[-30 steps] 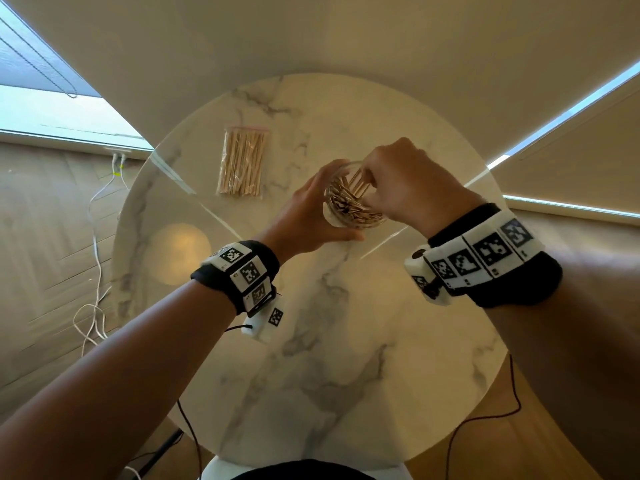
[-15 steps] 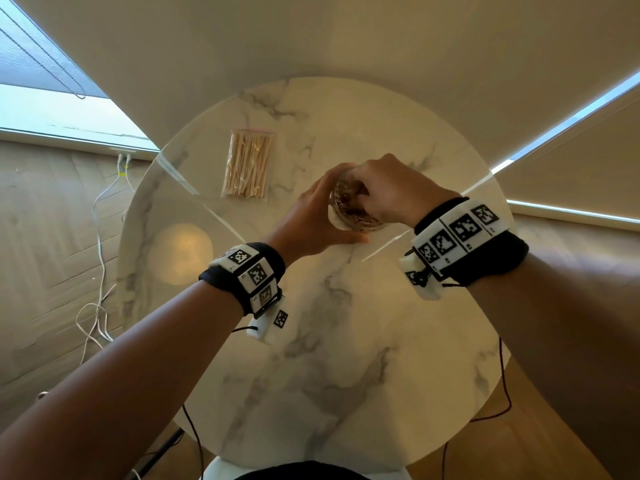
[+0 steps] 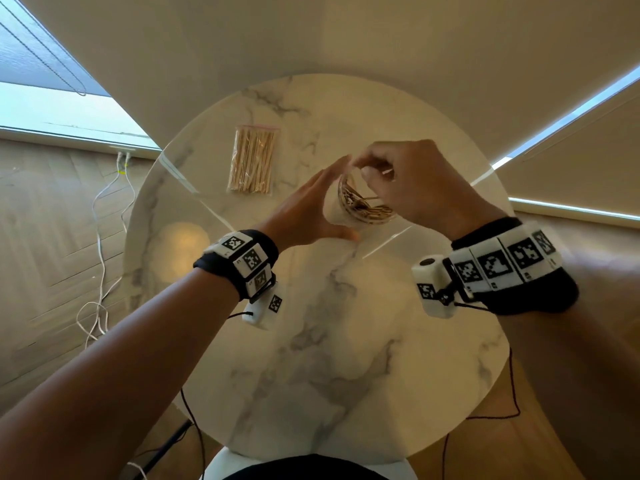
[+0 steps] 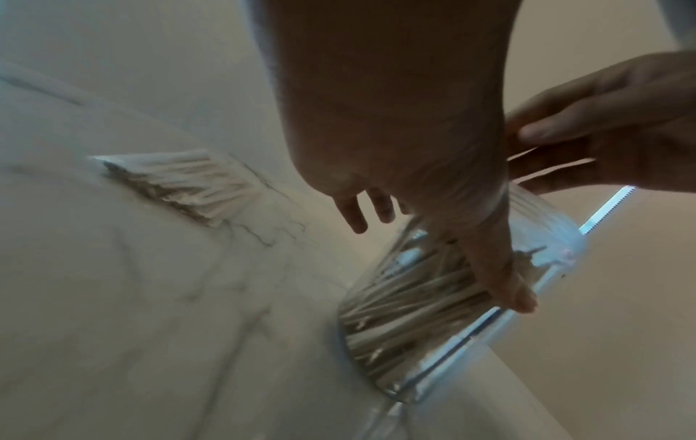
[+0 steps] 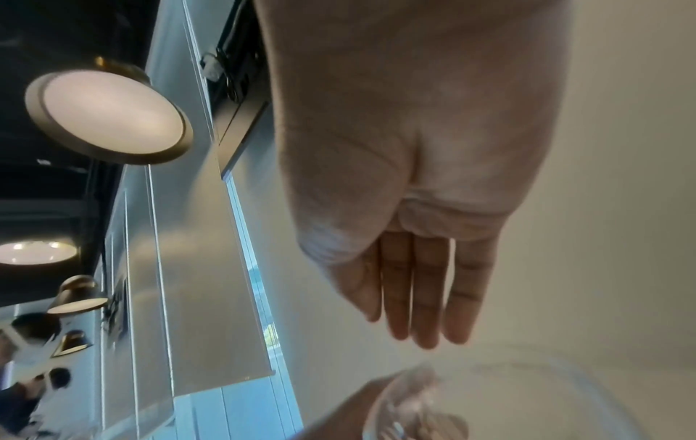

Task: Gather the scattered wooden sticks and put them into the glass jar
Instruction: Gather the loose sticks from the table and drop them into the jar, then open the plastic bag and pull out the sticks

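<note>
A glass jar (image 3: 363, 211) packed with wooden sticks (image 3: 369, 206) stands on the round marble table (image 3: 329, 358). My left hand (image 3: 311, 209) cups its left side, fingers stretched straight up past the rim. In the left wrist view the thumb (image 4: 504, 279) lies across the jar (image 4: 425, 321). My right hand (image 3: 405, 181) hovers just above the jar's mouth. In the right wrist view its fingers (image 5: 421, 297) are straight and together over the blurred jar (image 5: 471, 410), and I see no stick in them.
A clear bag of wooden sticks (image 3: 252, 161) lies flat on the table left of the jar and behind it, also in the left wrist view (image 4: 180, 181). White cables (image 3: 100, 254) trail on the wooden floor left of the table.
My right hand has lifted out of the jar's mouth and now hovers above it. My left hand's fingers have straightened from their curl round the jar.
</note>
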`<state>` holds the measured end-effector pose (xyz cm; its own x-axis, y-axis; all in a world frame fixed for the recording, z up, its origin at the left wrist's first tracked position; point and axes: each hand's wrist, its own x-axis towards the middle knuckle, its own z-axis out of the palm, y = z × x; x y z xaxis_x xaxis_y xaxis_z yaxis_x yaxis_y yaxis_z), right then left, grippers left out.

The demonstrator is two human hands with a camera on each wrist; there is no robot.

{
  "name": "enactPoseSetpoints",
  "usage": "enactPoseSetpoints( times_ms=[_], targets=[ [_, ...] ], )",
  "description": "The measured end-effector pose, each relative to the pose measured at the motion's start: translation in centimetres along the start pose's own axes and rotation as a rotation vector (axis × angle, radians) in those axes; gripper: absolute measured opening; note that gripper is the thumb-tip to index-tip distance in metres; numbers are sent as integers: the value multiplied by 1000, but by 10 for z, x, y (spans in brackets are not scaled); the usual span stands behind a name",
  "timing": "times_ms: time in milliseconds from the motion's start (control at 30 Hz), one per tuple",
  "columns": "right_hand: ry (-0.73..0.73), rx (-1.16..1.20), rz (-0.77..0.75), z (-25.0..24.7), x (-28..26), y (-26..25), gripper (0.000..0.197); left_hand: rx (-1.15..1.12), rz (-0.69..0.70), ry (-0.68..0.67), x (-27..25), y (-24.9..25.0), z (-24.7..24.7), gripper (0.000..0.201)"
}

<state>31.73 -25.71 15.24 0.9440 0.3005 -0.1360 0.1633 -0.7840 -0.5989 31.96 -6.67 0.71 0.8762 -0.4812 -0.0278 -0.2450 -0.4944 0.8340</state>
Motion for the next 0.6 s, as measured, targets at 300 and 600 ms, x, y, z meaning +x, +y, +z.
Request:
enactPoseSetpoints(
  times_ms=[300, 600],
  targets=[
    [-124, 171, -140, 112, -112, -6, 17, 382, -247, 52, -47, -90, -60, 58],
    [-319, 141, 162, 239, -205, 24, 21, 549, -250, -43, -67, -114, -61, 54]
  ],
)
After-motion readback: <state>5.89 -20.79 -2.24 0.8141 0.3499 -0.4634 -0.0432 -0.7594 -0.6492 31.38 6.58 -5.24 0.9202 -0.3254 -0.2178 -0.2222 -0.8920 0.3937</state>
